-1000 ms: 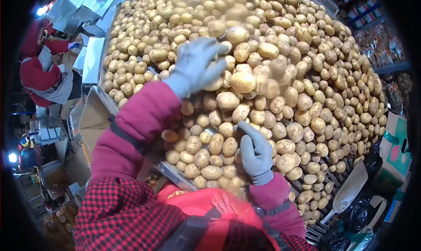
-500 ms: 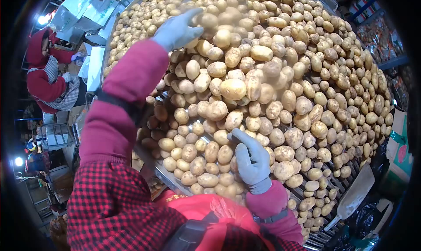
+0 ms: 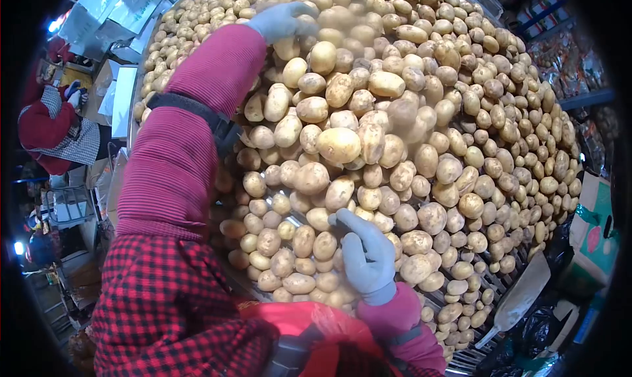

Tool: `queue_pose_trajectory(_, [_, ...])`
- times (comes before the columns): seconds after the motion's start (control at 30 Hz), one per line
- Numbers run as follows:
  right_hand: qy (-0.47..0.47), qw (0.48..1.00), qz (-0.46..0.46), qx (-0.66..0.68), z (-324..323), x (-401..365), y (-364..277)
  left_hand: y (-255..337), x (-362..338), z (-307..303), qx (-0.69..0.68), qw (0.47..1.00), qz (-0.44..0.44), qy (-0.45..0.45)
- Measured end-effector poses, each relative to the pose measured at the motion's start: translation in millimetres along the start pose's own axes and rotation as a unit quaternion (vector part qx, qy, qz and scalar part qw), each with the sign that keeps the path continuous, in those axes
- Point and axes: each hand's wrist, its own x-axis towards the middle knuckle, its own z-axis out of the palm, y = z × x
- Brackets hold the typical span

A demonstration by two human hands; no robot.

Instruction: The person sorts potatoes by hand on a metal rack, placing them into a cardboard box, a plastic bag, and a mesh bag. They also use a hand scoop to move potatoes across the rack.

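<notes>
A wide heap of potatoes [image 3: 339, 145] fills the middle of the view. My left hand [image 3: 283, 23], in a grey glove, reaches far out over the heap's upper part, its fingers apart and curved beside potatoes, with nothing seen in its grasp. Nearer my body, my right hand [image 3: 368, 255], gloved too, is half curled above the small potatoes [image 3: 303, 242] at the near edge. Its thumb and forefinger are apart, with no potato visible between them.
At the right, a scoop [image 3: 523, 295] lies by a slatted surface, near black bags [image 3: 540, 327] and a green-and-white carton [image 3: 589, 235]. On the left, a co-worker [image 3: 49, 123] in a checked apron is beside white boxes [image 3: 123, 100]. A metal edge runs along the heap's left side.
My left hand has moved slightly up and right, while my right hand has shifted a little left and down. The view has shifted, and the co-worker's posture and hands have changed.
</notes>
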Motion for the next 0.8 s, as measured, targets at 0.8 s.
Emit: queue_pose_trajectory(0.8, [0.007,0.993,0.003,0.116,17,-6,11,-124,-560,34,-0.374,0.745,-0.235,0.500])
